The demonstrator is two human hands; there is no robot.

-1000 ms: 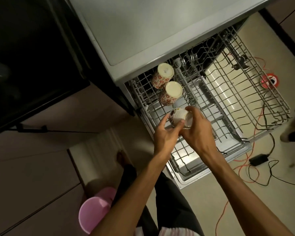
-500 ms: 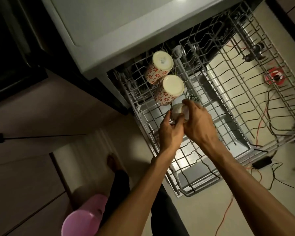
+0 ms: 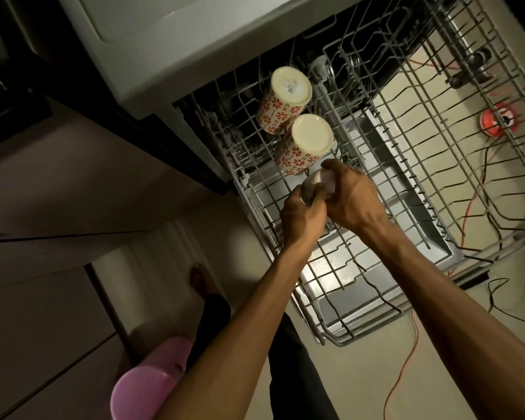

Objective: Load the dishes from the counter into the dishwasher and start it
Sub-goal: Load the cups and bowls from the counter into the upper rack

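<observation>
You are putting a third cup [image 3: 319, 184] into the pulled-out dishwasher rack [image 3: 406, 165]. I think this is the loading step, and it is far from the end, because the machine is not shut or started yet.

Your left hand [image 3: 303, 218] and your right hand [image 3: 353, 201] both hold the cup. The fingers of both hands curl around it. Your left fingers [image 3: 311, 200] wrap the near side and your right fingers [image 3: 331, 168] cover the far side and the top. Only a small pale bit of the cup shows between them, so you cannot see which way it faces.

Just past your right fingers stands a cup with red flowers [image 3: 303, 145], bottom up, so close that it seems to touch. Behind that one stands another flowered cup [image 3: 281, 103], also bottom up. The cup you hold is low over the rack wires, right next in that row.

For the next move, I think you need to set the cup down bottom up on the wires beside the near flowered cup. Go slow so the cups do not bump. Then let go with both hands.
</observation>
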